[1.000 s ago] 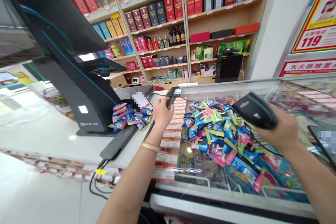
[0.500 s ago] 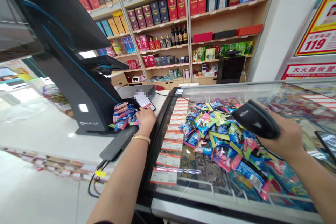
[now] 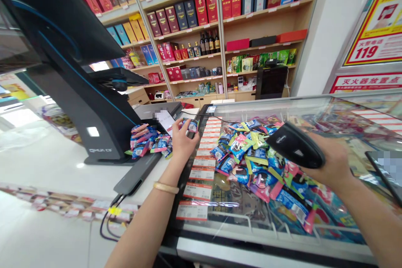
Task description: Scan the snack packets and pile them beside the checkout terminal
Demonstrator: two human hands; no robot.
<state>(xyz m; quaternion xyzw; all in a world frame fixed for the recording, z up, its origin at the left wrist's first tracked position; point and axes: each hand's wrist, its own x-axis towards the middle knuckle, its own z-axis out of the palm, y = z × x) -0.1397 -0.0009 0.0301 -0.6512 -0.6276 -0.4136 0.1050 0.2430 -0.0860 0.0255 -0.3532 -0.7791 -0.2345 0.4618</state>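
Observation:
My right hand (image 3: 333,157) is closed around a black barcode scanner (image 3: 297,144), held over the glass top with its head facing left. Between the fingertips of my left hand (image 3: 184,140) is a small blue snack packet (image 3: 192,125), partly hidden by the fingers. Just left of that hand, a heap of similar packets (image 3: 143,140) lies on the white counter against the monitor stand. A larger pile of blue, pink and green snack packets (image 3: 241,146) is spread on the glass-topped case (image 3: 226,230), below and left of the scanner.
A black monitor stand (image 3: 103,134) rises at the left, with a grey box-like device (image 3: 138,176) and cables before it. A phone (image 3: 165,120) lies behind my left hand. Another dark-framed device (image 3: 385,171) is at the right edge. Stocked shelves (image 3: 188,29) stand behind.
My left hand has moved right, away from the heap by the monitor stand, and a packet now shows in its fingers. The scanner stays over the pile; the view has shifted slightly.

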